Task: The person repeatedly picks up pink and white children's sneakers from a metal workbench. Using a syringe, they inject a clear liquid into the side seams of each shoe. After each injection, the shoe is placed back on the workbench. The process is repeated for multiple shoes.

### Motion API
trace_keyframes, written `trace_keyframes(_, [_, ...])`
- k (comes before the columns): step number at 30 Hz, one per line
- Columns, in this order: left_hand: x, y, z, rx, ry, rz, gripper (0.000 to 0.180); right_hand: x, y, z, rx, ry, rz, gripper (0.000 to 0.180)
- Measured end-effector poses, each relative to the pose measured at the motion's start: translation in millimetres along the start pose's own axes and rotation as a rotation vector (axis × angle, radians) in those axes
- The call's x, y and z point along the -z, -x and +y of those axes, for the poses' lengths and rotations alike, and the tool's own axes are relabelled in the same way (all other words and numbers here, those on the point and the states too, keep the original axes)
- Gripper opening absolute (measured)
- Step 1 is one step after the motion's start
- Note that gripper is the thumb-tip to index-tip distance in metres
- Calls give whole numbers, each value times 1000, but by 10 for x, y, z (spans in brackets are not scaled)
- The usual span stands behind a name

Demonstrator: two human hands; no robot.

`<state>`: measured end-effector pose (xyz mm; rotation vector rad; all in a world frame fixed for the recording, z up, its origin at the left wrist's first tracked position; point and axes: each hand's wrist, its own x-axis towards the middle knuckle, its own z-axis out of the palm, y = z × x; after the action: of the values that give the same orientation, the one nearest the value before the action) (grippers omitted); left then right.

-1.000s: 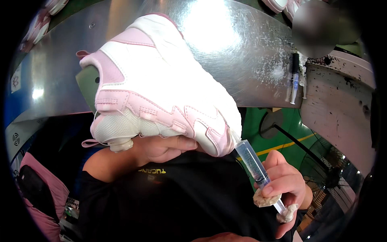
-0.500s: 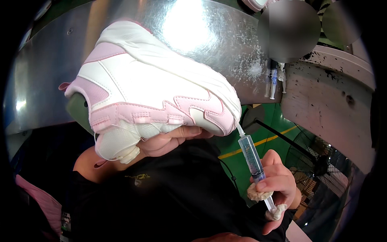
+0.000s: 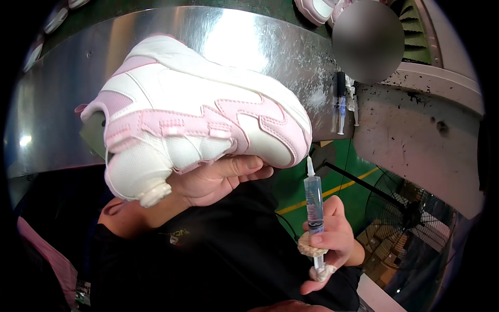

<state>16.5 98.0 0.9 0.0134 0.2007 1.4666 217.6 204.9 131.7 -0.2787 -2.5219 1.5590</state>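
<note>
A white and pink sneaker (image 3: pixel 171 99) lies on its side in the air, sole edge away from me and toe to the right. My left hand (image 3: pixel 228 174) grips it from below, thumb and fingers at the forefoot. In my right hand (image 3: pixel 330 234) is a clear plastic syringe (image 3: pixel 314 200), nearly upright, holding clear liquid. Its narrow nozzle points up at the sole edge by the toe; whether it touches cannot be made out. Cream-coloured wrapping covers the syringe's finger flange and its plunger end, where my fingers rest. Crumpled off-white stuff (image 3: pixel 155 193) sits at the sneaker's tongue.
Behind the sneaker runs a shiny metal bench (image 3: pixel 57 119) with whitish residue at its right. Another syringe (image 3: pixel 341 109) lies near that end, beside a stained pale panel (image 3: pixel 416 130). More shoes (image 3: pixel 314 10) stand beyond. A black fan (image 3: pixel 405 213) stands at lower right above the green floor.
The sneaker has rolled slightly, showing more of its laces and tongue. My right hand and the syringe have shifted left, and the syringe stands more upright.
</note>
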Motion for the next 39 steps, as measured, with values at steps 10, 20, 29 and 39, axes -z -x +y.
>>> trace_keyframes(10, [-201, -101, 136, -23, 49, -4, 32, -482, -86, 362, 304, 209, 235, 62])
trace_keyframes(20, [-207, -168, 95, -28, 66, 43, 32, -421, -50, 434, 367, 277, 281, 69])
trace_keyframes(29, [-148, 1264, 340, -202, -194, 549, 73, -27, -366, 1290, 216, 497, 404, 86])
trace_keyframes(39, [-29, -182, 1636, -316, -875, 547, 46, 203, -603, 1509, 159, 528, 469, 79])
